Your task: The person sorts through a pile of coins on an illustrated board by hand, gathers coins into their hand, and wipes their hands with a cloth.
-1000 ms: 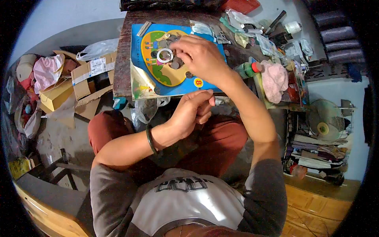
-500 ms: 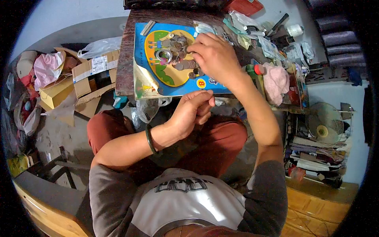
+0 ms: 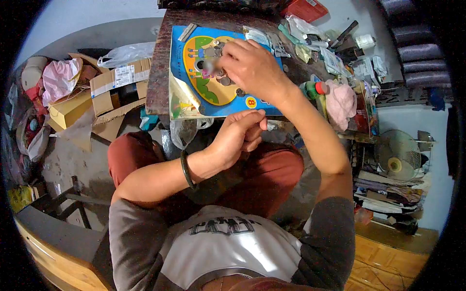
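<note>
My right hand reaches over a blue picture book, its fingers bent down and its fingertips drawn together. Beside those fingertips is a pale grey, blurred shape; what it is I cannot make out. Coins lie on the book's cover around and partly under this hand. My left hand hovers near the book's front edge with thumb and fingers curled together, and the inside of its grip is hidden. A dark bangle circles the left wrist. At the book's far left corner rests a small grey bar.
On the right of the dark table are a bottle with a red cap, a pink cloth and plastic packets. Cardboard boxes stand on the left floor. A fan is at the right.
My right hand has moved left across the coins and now covers more of them. A clear round ring seen there before is now a blur. My left hand has barely moved.
</note>
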A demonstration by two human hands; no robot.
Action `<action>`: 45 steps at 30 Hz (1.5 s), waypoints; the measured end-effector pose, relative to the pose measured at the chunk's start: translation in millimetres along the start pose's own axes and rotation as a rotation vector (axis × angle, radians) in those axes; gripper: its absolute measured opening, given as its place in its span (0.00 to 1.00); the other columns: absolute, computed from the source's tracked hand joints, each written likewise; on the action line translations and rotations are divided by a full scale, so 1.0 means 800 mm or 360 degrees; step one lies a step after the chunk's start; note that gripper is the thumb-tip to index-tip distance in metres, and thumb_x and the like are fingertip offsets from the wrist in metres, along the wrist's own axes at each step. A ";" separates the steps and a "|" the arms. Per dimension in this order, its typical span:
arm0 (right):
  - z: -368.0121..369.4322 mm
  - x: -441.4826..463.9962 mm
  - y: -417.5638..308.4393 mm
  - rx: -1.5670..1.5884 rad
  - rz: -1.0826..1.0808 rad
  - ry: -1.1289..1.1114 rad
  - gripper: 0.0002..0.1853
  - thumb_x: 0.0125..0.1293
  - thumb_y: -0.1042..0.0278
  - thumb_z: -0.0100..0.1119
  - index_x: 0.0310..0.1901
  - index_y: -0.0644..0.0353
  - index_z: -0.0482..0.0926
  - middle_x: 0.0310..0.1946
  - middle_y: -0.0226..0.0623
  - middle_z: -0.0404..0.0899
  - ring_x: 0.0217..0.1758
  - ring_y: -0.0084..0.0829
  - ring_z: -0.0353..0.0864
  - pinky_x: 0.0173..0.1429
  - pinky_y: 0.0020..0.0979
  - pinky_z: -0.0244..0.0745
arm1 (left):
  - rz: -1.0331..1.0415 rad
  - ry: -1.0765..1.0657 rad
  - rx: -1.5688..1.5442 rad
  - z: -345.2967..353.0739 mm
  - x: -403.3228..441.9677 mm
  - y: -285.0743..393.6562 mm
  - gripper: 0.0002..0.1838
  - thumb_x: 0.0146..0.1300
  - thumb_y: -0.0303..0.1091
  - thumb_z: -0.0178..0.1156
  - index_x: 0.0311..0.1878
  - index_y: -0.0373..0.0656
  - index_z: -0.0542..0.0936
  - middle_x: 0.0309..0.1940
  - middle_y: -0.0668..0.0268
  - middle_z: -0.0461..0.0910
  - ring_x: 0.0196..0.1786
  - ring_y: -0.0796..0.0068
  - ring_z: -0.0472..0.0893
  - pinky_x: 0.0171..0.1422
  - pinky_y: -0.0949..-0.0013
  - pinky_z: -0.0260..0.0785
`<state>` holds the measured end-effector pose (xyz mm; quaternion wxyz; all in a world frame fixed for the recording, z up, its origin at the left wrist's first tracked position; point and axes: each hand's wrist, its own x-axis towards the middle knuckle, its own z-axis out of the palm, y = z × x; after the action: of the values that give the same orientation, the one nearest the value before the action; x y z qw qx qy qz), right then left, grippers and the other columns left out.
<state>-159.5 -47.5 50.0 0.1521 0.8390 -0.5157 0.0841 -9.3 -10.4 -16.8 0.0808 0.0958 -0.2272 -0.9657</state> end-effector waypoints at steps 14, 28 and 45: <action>-0.062 -0.062 -0.008 0.2372 0.1402 0.0407 0.07 0.65 0.70 0.59 0.41 0.63 0.80 0.33 0.32 0.81 0.34 0.21 0.79 0.42 0.23 0.74 | 0.0434 0.0215 -0.0004 0.022 -0.008 0.036 0.10 0.71 0.39 0.53 0.43 0.43 0.76 0.16 0.79 0.56 0.16 0.88 0.52 0.21 0.77 0.41; -0.070 -0.078 -0.032 0.1928 0.1446 0.0274 0.07 0.64 0.66 0.62 0.35 0.61 0.80 0.26 0.26 0.78 0.28 0.15 0.74 0.31 0.19 0.68 | 0.0525 0.0332 0.0168 0.023 0.003 0.030 0.05 0.65 0.34 0.61 0.38 0.44 0.79 0.17 0.79 0.65 0.16 0.89 0.57 0.20 0.78 0.44; -0.081 -0.079 -0.028 0.2127 0.1487 0.0444 0.05 0.68 0.74 0.54 0.42 0.62 0.75 0.39 0.39 0.82 0.39 0.23 0.80 0.43 0.23 0.73 | 0.0462 0.0248 0.0055 0.020 -0.001 0.035 0.08 0.68 0.35 0.57 0.41 0.42 0.81 0.16 0.80 0.57 0.16 0.88 0.52 0.21 0.78 0.41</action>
<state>-167.1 37.2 88.6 -0.3669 0.4336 -0.6289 0.5309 -8.7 -27.9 10.0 0.2352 0.1380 -0.2483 -0.9295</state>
